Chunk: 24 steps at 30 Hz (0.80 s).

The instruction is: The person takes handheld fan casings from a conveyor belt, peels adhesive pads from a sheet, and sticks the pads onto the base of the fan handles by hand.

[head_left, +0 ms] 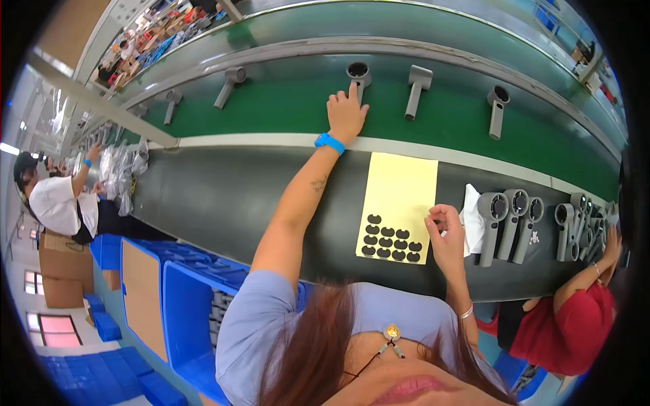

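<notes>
- Left hand (347,115) stretched out over the green belt (284,111), at the handle of a grey handheld fan (359,70). Fingers spread over the handle, thumb out to the right; cannot tell whether they grip it.
- That fan lies on the belt, straight ahead of the person, its round head pointing away. Blue band (330,143) on the left wrist.
- Right hand (447,237) at the right edge of a yellow sheet (403,186). Fingers half curled, thumb near the index finger; cannot tell whether anything is pinched between them.
- Sheet lies on the dark table (230,196), just short of the belt's pale edge. Black oval stickers (386,242) in rows on its near half; far half bare yellow.
- Right of the right hand: a crumpled white cloth or paper (472,220), then three grey fans (489,245) side by side, heads away from the person. Small pale bits (534,237) beside them.
- More grey fans bunched farther right, near a co-worker in red (569,331).
- Other fans spaced along the belt, on both sides of the left hand.
- Far left: co-worker in a white top (57,203), by a heap of clear plastic bags (122,172).
- Blue crates (186,318) at the person's left, below table level.
</notes>
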Motion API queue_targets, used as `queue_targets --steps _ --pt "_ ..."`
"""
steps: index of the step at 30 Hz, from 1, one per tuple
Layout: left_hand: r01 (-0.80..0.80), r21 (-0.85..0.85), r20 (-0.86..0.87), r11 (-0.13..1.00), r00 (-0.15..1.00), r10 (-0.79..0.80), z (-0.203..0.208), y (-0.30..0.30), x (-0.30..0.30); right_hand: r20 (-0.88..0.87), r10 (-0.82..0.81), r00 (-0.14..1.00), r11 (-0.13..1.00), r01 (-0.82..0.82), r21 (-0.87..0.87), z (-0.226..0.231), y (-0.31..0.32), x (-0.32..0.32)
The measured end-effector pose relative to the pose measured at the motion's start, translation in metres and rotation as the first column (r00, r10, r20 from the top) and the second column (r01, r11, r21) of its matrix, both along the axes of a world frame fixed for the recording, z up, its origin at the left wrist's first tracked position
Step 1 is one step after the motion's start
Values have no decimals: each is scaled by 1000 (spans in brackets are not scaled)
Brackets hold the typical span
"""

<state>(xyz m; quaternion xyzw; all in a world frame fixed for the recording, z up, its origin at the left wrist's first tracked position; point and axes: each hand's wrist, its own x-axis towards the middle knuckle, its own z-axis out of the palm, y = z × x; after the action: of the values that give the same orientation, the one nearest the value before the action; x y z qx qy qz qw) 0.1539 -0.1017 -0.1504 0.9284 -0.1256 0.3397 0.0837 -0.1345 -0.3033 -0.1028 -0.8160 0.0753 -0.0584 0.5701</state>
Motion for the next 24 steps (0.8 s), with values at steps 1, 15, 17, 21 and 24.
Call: queue_targets --steps 1,15,17,21,24 --pt "47 -56 -134 997 989 -55 0 10 1 3 25 1000 999 -25 -24 2 3 -1" --pt "361 -920 162 152 705 -691 113 57 -145 22 44 999 980 -39 -193 -11 21 -32" --pt "336 -921 102 195 692 -714 115 54 -170 -9 36 999 979 -37 -201 -16 27 -34" --pt "424 -868 60 257 605 -794 99 41 -204 4 -1 1000 941 2 -339 -26 39 -29" --pt "422 -867 33 264 577 -816 84 30 -214 42 11 999 902 8 -432 -30 39 -24"
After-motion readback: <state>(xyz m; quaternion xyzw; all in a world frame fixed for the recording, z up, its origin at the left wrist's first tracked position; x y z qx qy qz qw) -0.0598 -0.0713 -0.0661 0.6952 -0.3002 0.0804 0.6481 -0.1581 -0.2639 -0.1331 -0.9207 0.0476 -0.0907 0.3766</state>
